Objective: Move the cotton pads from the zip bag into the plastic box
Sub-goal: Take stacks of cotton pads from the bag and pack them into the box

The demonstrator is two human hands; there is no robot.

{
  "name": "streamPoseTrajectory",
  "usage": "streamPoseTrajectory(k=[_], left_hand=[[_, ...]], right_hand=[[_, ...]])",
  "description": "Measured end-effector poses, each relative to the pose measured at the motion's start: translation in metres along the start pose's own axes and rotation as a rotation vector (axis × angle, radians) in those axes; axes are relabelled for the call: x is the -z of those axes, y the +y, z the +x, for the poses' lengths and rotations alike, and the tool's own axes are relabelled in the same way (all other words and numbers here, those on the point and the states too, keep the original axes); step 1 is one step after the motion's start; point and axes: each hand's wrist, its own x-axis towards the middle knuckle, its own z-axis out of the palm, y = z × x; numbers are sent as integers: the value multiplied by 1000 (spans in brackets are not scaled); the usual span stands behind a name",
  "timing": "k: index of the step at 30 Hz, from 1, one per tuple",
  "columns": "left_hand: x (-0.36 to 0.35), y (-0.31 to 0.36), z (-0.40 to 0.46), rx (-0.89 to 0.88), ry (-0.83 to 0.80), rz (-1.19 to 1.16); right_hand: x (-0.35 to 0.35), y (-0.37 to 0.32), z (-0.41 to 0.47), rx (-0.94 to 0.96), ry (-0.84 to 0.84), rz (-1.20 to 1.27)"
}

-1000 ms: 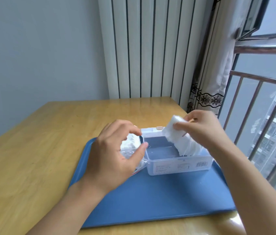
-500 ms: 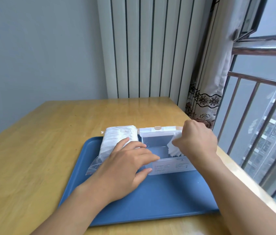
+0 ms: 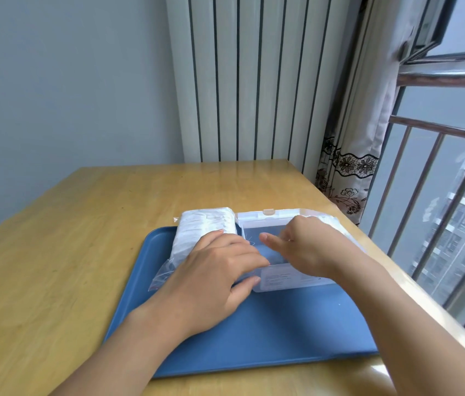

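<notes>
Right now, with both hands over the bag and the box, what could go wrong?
1. The zip bag lies tight against the plastic box; the left hand resting on it could nudge the box.
2. The right hand hides the box's right side, so whether the pads settled inside cannot be checked.
3. The box's open lid stands behind the hands and could get knocked.

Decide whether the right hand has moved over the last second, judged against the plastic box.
Yes. The right hand has come down from above the plastic box and now sits low over its open top, reaching leftward across it.
</notes>
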Motion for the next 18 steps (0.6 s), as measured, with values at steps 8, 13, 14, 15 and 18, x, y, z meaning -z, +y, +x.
streamPoseTrajectory(k=[8, 13, 14, 15, 18], left_hand=[[47, -12, -2, 167, 68, -116], [64, -51, -21, 474, -210, -43], [62, -54, -21, 489, -158, -65], [60, -54, -18, 494, -90, -93], [57, -49, -10, 473, 96, -159]], right_hand=[[13, -15, -13, 354, 256, 332], [1, -42, -41, 685, 95, 322], [-8, -44, -41, 702, 138, 180], [-16, -45, -39, 695, 215, 35], [-33, -45, -31, 555, 424, -210]])
